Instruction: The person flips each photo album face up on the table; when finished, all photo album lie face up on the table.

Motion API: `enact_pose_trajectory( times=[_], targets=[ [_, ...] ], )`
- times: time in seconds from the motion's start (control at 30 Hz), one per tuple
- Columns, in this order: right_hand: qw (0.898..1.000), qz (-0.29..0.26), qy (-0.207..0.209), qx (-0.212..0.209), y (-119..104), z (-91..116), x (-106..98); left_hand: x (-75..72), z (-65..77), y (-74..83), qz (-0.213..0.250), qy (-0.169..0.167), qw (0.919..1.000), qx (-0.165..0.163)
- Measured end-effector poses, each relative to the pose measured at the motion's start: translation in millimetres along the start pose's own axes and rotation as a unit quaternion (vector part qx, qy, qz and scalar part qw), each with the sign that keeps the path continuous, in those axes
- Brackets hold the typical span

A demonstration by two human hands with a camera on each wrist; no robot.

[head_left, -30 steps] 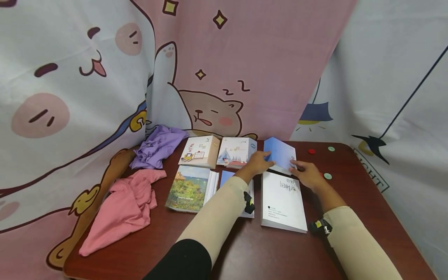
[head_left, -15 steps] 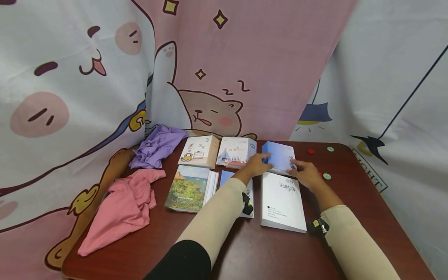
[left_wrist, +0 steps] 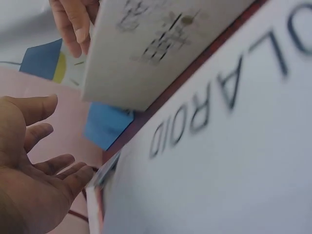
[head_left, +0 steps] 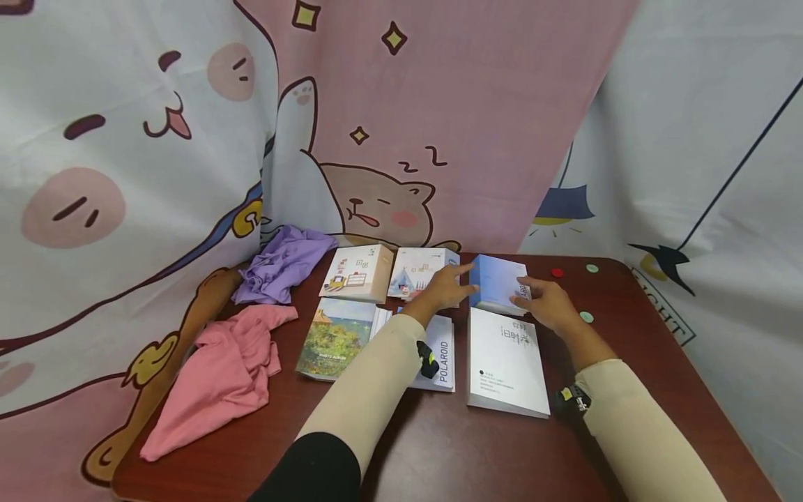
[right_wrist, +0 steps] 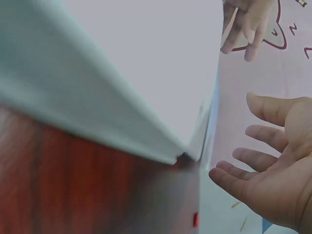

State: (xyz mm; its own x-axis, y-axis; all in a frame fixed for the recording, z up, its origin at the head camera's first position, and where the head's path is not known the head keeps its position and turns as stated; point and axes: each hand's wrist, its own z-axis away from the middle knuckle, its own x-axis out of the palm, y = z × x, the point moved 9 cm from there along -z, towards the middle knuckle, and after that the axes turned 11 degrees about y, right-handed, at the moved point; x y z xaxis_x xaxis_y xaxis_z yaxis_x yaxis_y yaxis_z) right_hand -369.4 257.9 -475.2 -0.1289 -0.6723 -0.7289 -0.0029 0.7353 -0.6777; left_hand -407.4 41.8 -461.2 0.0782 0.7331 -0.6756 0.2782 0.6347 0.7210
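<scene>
A blue photo album [head_left: 500,282] lies at the back of the table, between my two hands. My left hand [head_left: 444,287] hovers at its left side, over the album with a tent picture [head_left: 417,270]; in the left wrist view its fingers [left_wrist: 53,165] are loosely spread and hold nothing. At the blue album's right edge is my right hand [head_left: 547,303], fingers relaxed and apart in the right wrist view; whether the fingertips touch the cover I cannot tell. In front lie a white album [head_left: 507,366] and a POLAROID album [head_left: 444,355], partly hidden by my left forearm.
A landscape photo album [head_left: 339,338] and a beige-spined album [head_left: 356,272] lie further left. Pink cloth [head_left: 226,369] and purple cloth [head_left: 285,261] are crumpled at the table's left. Red [head_left: 557,272] and pale green discs [head_left: 586,317] lie at right. Printed curtains [head_left: 477,125] hang behind.
The blue album, tilted up a second ago, now lies flatter behind the white one. My left hand has come off it and moved left; the right hand stays by its right edge.
</scene>
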Motion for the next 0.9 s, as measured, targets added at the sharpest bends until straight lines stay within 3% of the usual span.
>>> enact_pose_trajectory(
  times=[0.2, 0.63, 0.9],
  targets=[
    [1.000, -0.010, -0.016, -0.021, -27, -5, 8, -23.9, -2.9, -17.2, 0.002, 0.011, 0.9998, -0.014],
    [0.996, -0.051, -0.070, -0.014, -83, -19, 48, -76.1, 0.8, -52.3, -0.012, 0.023, 0.9992, -0.029],
    [0.991, -0.086, -0.100, -0.019, -109, -20, 74, -97.2, 11.1, -78.2, 0.041, 0.018, 0.9950, -0.089]
  ],
)
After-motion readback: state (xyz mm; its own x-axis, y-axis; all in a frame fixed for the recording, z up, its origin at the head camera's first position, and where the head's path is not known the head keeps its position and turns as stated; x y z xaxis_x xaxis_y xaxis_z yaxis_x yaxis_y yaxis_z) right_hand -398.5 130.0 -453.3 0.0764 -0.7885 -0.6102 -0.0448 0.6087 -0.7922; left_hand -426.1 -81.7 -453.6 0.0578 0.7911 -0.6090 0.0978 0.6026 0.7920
